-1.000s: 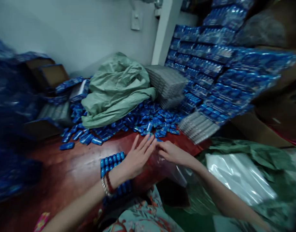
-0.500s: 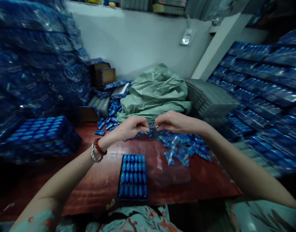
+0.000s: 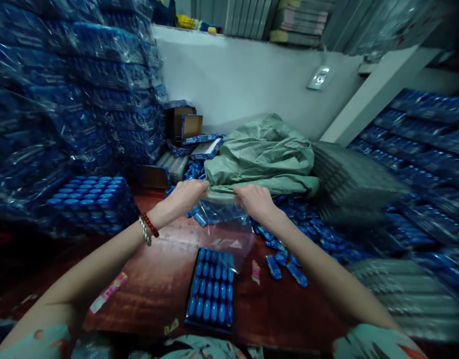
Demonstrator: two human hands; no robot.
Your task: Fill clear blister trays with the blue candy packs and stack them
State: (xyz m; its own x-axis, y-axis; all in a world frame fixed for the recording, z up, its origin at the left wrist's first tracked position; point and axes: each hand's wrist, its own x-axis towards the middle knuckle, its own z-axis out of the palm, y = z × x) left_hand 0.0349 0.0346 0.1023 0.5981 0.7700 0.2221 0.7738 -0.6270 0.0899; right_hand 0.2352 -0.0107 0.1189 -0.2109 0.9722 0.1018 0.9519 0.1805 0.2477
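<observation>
- The left hand (image 3: 185,196) pinches one upper corner of a clear bag (image 3: 227,237), fingers closed.
- The right hand (image 3: 255,201) grips the bag's other upper corner, its fingers curled shut too.
- The bag hangs spread between both hands above the table (image 3: 154,284); its lower part overlaps the tray's far end in view, and whether they touch I cannot tell.
- The tray (image 3: 209,327), filled with rows of blue pieces (image 3: 209,286), lies near the table's front edge.
- A pink wrapper (image 3: 255,272) lies between tray and loose packets (image 3: 297,275).
- Behind the hands sits a green sack (image 3: 267,154).
</observation>
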